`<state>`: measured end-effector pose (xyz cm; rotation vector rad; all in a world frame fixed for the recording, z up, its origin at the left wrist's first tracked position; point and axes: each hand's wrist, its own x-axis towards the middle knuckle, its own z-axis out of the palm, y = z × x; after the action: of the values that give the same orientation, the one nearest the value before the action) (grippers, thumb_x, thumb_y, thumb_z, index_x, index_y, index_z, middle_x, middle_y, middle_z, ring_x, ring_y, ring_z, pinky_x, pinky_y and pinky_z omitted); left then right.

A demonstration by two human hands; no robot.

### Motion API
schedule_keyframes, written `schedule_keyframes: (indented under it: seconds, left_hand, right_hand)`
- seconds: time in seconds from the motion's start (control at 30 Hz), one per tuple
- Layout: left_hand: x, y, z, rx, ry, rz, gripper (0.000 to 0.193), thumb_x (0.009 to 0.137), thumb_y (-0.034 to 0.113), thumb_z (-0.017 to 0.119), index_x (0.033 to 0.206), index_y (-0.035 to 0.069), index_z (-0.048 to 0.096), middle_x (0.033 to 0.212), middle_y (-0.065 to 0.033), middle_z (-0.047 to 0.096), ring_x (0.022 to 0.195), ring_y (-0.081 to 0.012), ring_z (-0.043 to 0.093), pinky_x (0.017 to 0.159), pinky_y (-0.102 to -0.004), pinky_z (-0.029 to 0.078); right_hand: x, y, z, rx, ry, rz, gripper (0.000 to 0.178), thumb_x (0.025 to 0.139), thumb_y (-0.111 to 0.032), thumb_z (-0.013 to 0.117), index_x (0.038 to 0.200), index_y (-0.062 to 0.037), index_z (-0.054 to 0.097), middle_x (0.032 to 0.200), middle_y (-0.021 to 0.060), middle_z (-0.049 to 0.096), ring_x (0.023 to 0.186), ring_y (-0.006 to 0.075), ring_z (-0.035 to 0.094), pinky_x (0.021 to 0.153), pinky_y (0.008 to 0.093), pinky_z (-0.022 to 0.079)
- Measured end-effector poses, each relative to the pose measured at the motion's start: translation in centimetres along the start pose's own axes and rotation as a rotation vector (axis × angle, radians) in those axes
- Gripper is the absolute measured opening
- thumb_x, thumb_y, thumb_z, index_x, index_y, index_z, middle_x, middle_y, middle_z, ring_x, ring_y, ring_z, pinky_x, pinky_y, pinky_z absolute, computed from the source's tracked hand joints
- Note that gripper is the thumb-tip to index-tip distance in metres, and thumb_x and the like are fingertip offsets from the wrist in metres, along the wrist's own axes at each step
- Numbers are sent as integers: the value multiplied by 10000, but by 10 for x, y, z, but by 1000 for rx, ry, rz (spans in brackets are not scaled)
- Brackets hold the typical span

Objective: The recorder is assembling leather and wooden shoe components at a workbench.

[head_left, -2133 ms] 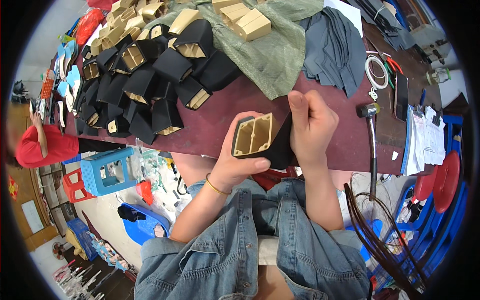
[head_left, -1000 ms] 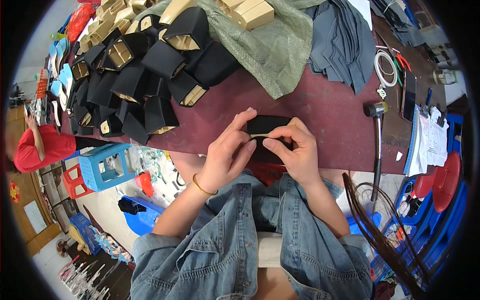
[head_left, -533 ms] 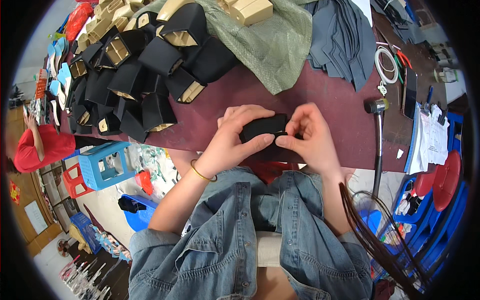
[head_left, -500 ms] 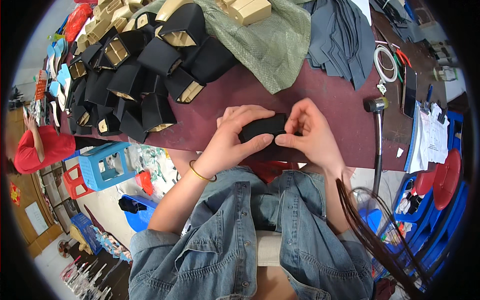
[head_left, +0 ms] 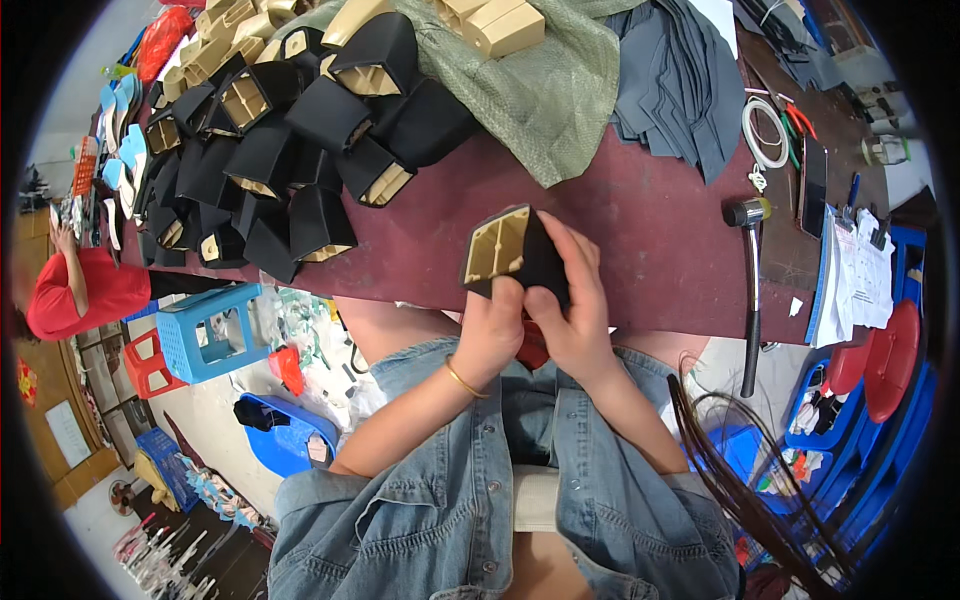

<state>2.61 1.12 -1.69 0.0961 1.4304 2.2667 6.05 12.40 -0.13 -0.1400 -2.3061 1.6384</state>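
Observation:
A block-shaped shoe heel (head_left: 543,262), beige inside with a ribbed hollow face and wrapped in black material, is held above the table's front edge. My right hand (head_left: 578,315) wraps around its right side, fingers behind and thumb on the front. Pressed with thumb and curled fingers against the heel's lower edge is my left hand (head_left: 494,328); some of its fingertips are hidden. The heel's hollow face tilts up and left, showing the inner ribs. To the left lies a pile of similar black-covered heels (head_left: 322,222).
Uncovered beige heels (head_left: 505,27) lie at the back, some on a green woven sheet (head_left: 540,110). Grey cut pieces (head_left: 680,90) are stacked to their right. A hammer (head_left: 752,290), white cord coil (head_left: 765,132) and phone (head_left: 813,185) lie right. Another person (head_left: 85,290) is at far left.
The heel has turned so its beige hollow face shows. My left hand has shifted from its left side to below it, and my right hand now wraps its right side.

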Motion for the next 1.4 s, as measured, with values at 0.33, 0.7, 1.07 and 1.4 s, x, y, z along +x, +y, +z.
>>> schedule_keyframes:
  seconds: [0.33,0.7,1.07,1.4]
  left_hand:
    - [9,1,4,108,36,142,710,774,484,609,1232,7,350,1100,-105,532,986,-172,551,848,-300,459]
    - [14,10,-2,355,-54,105,525,789,419,589,1089,5,470,885,-66,584,774,-138,552,700,-278,465]
    - [18,20,-27,-181,-244,-251,723,768,561,556,1190,-22,488,1105,-91,586,1000,-179,587,867,-304,470]
    - [11,16,-23,-18,-211,-103,895,819,789,187,1260,53,441,1191,-74,547,1087,-194,548,886,-328,466]
  right_hand:
    - [23,-8,-6,903,-222,290,594,881,-293,526,1353,8,328,1314,137,439,1203,199,435,1030,332,317]
    - [23,-23,-33,-641,-239,-124,657,902,-524,457,1258,26,414,1273,155,478,1245,322,414,1042,441,272]
    - [39,-4,-11,605,-99,26,999,648,-711,632,1291,37,472,1310,149,502,1259,309,426,1083,421,233]
    - [19,-5,5,393,-104,-205,770,653,-417,807,1237,-14,511,1282,193,527,1195,363,501,1003,433,384]
